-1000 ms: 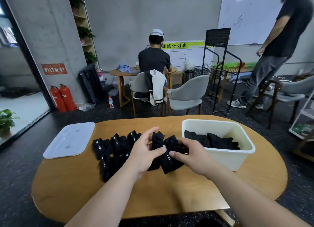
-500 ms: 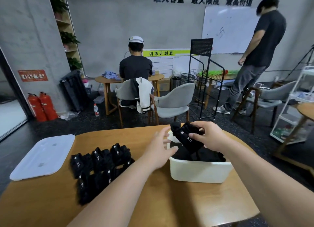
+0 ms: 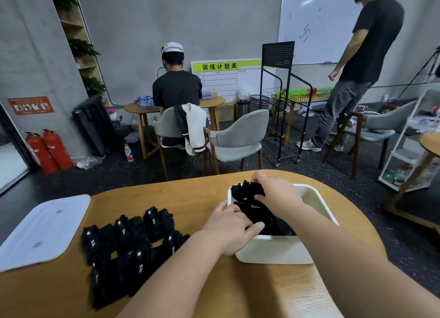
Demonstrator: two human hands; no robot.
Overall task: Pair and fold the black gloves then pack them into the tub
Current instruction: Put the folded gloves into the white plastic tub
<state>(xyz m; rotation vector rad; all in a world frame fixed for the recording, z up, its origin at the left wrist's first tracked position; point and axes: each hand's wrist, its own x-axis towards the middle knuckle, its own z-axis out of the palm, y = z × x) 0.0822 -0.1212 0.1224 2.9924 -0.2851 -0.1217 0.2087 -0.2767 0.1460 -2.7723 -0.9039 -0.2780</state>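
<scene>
Space is the whole matter here: the folded pair (image 3: 246, 191) sits at the far-left corner of the tub (image 3: 273, 252), just left of your right hand (image 3: 277, 195). Its long axis seems to run roughly left to right along the far wall. Your right fingers are curled over the pair and pinch it from the right side. Your right hand is therefore the nearer one, and in my judgement the one to seat the pair and let go.

Your left hand (image 3: 229, 227) lies across the tub's near-left rim with its fingers loosely straight and a little spread. The thumb reaches in over the packed gloves (image 3: 266, 219). I cannot tell whether that hand presses the gloves down or only steadies the tub.

The other folded pairs (image 3: 133, 241) wait in rows on the table (image 3: 190, 194), left of the tub and well apart from both hands. The lid (image 3: 40, 232) lies further left.

A second ago both of your hands held this pair over the table, just left of the tub. Half a second ago your right hand alone carried it above the tub's far-left rim, while your left hand only touched the near-left rim with its fingertips. Now the pair has come down into the corner and your left hand has moved onto the rim.
</scene>
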